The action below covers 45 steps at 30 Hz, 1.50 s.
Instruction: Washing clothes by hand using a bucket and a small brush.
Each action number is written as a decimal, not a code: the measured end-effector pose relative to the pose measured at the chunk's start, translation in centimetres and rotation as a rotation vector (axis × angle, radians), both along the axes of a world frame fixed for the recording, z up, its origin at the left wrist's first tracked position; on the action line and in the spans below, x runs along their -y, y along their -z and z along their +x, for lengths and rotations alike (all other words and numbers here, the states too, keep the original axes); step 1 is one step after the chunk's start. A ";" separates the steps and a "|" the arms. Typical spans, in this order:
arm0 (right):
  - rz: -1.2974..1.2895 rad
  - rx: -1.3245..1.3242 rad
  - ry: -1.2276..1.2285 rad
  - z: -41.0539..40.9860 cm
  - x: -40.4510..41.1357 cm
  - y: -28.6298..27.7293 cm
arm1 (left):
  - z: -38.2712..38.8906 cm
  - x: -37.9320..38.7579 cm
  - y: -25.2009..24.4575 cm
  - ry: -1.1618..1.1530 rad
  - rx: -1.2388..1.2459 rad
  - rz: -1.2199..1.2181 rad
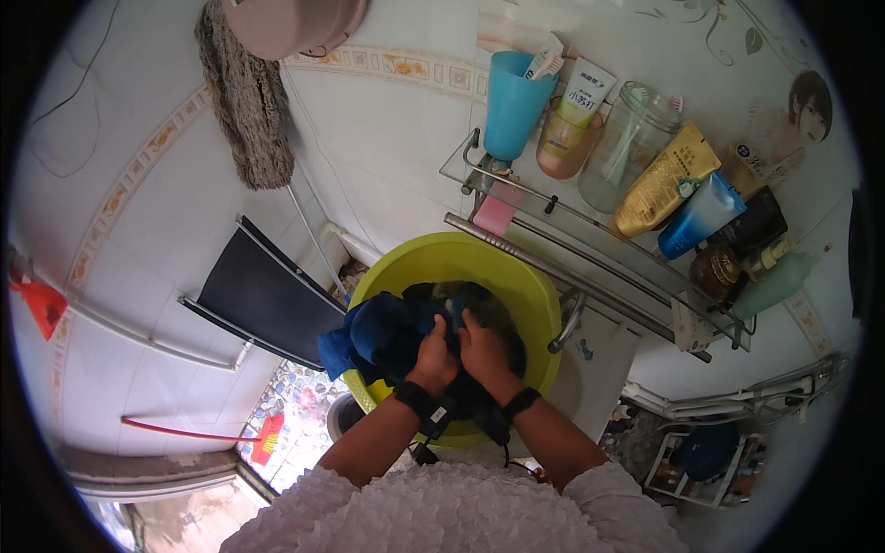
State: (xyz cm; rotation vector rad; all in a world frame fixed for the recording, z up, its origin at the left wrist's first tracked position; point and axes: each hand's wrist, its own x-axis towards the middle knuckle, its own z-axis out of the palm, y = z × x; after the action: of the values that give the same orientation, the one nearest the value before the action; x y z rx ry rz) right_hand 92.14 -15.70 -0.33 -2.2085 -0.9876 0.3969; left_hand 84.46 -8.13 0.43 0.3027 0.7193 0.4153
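Note:
A yellow-green plastic basin [394, 259] sits in front of me with dark water in it. Wet dark blue cloth [384, 328] fills its left part, and one end hangs over the rim. My left hand [435, 361] is closed on the cloth near the middle of the basin, thumb up. Close beside it, my right hand [482, 348] grips another part of the same cloth. The fingers' undersides are hidden. Each wrist wears a black band with a small device or cable.
A metal faucet [570, 321] reaches the basin's right rim beside a white washbasin [605, 366]. Above hangs a glass shelf [453, 162] with a blue cup [515, 110], a jar [626, 162] and several tubes. A black chair [269, 287], mop [242, 104] and broom [266, 439] stand left.

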 end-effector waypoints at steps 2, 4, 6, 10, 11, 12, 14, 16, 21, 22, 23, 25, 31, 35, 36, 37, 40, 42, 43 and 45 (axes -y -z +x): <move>0.036 -0.036 -0.080 -3.8 1.1 -2.4 | -1.0 -1.8 -0.9 0.012 0.013 -0.055; 0.092 -0.094 -0.116 -5.1 1.9 -3.1 | -1.6 -2.9 -2.2 0.070 -0.056 -0.073; 0.094 -0.085 -0.117 -5.0 1.5 -3.1 | -2.1 -2.7 -1.6 0.062 -0.077 -0.082; -0.013 0.080 -0.001 2.2 -1.5 0.4 | -1.6 -1.8 1.6 0.090 0.114 -0.044; -0.101 0.083 -0.069 4.0 -1.6 0.3 | -2.1 -2.2 1.6 0.102 0.162 -0.021; -0.095 0.118 0.038 5.2 -1.3 1.8 | -2.1 -3.0 1.0 0.106 0.163 -0.018; -0.090 0.153 0.127 6.9 -0.6 3.1 | -2.5 -4.2 -0.7 0.148 0.096 -0.048; -0.378 0.023 0.091 7.0 -0.5 2.9 | -3.6 -4.7 -0.9 0.162 0.111 -0.054; -0.418 -0.042 0.071 6.8 0.1 5.0 | -4.0 -4.9 -1.4 0.173 0.154 -0.116; -0.357 -0.090 0.050 6.8 0.1 4.4 | -4.0 -5.0 -1.3 0.170 0.152 -0.104; -0.357 -0.088 0.048 6.7 0.0 3.8 | -4.0 -5.1 -1.3 0.170 0.151 -0.094; -0.124 -0.034 0.124 6.2 0.0 1.9 | -3.8 -5.2 -1.5 0.194 0.168 -0.101; 0.056 -0.095 -0.227 -2.0 3.0 -8.0 | -3.0 -4.3 -0.8 0.182 0.245 -0.135; -0.037 0.039 -0.203 -3.4 1.4 -6.6 | -1.5 -2.9 1.0 0.098 0.322 -0.121; -0.021 0.086 -0.165 -2.9 0.8 -6.4 | -1.5 -2.7 0.0 0.096 0.278 -0.104; -0.022 0.084 -0.155 -2.7 0.7 -6.1 | -1.4 -2.6 0.2 0.106 0.275 -0.106; -0.003 0.152 -0.160 -2.8 1.1 -6.0 | -1.6 -3.3 -0.8 0.115 0.269 -0.117; -0.069 0.144 -0.286 -4.0 3.7 -7.2 | -2.2 -3.7 -3.1 0.110 0.308 -0.151; -0.069 0.145 -0.292 -4.1 3.7 -7.4 | -2.2 -3.8 -2.8 0.104 0.310 -0.150; -0.105 0.203 -0.287 -4.7 3.7 -7.7 | -2.3 -3.8 -1.1 0.102 0.270 -0.102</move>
State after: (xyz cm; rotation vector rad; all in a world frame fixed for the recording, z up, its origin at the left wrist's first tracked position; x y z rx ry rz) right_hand 87.49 -19.40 7.35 -2.2376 -1.4313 0.3645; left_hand 82.19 -4.31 1.49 0.1815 0.4565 0.3137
